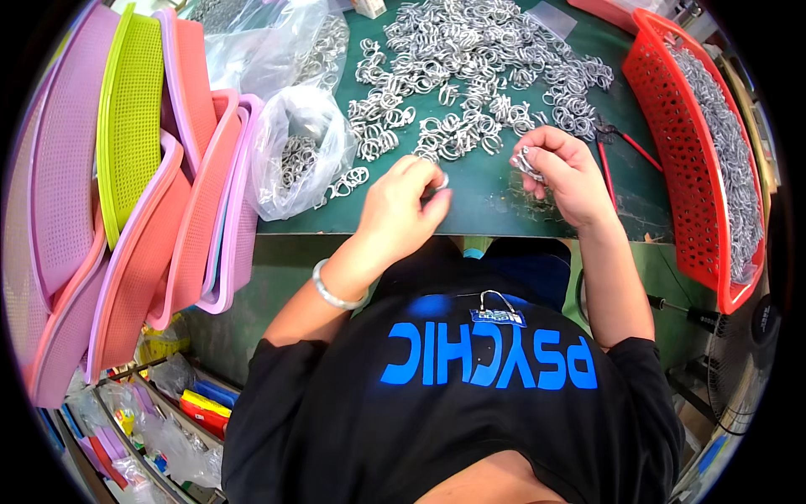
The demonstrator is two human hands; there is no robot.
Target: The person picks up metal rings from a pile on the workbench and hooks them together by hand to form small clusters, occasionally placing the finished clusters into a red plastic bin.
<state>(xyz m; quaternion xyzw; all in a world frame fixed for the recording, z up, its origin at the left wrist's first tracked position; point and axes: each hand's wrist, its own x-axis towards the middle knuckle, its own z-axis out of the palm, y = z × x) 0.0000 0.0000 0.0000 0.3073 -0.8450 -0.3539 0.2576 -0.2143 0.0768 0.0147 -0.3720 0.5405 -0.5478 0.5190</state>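
Right-hand grip: narrow; the thumb and fingers of the right hand (573,175) pinch a small bunch of metal rings (526,164), held toward ten o'clock of the palm.
Left-hand grip: fingers of the left hand (403,206) curl inward, thumb and forefinger close together; a silvery bit shows at their tips, but I cannot tell how firmly it is held.
Clock centre: the gap between the hands, with twelve at the far side of the green table (491,202).
Ring pile: the loose heap (462,55) spreads from eleven to one o'clock, its near edge just beyond the left fingertips.
Clear bag: the open plastic bag (334,139) at nine o'clock has rings inside; a few lie on the table beside it.
Pliers: red-handled pliers (642,152) lie at three o'clock, just beside the right wrist.
Red basket: at three o'clock, farther out, the basket (676,155) is full of grey metal pieces.
Handling rings: best, I judge, to keep the bunch low over the table, turn openings the same way, and feed single rings with the fingertips.
Watch for: rings probably snag on each other; separate gently, and keep the right wrist off the pliers.
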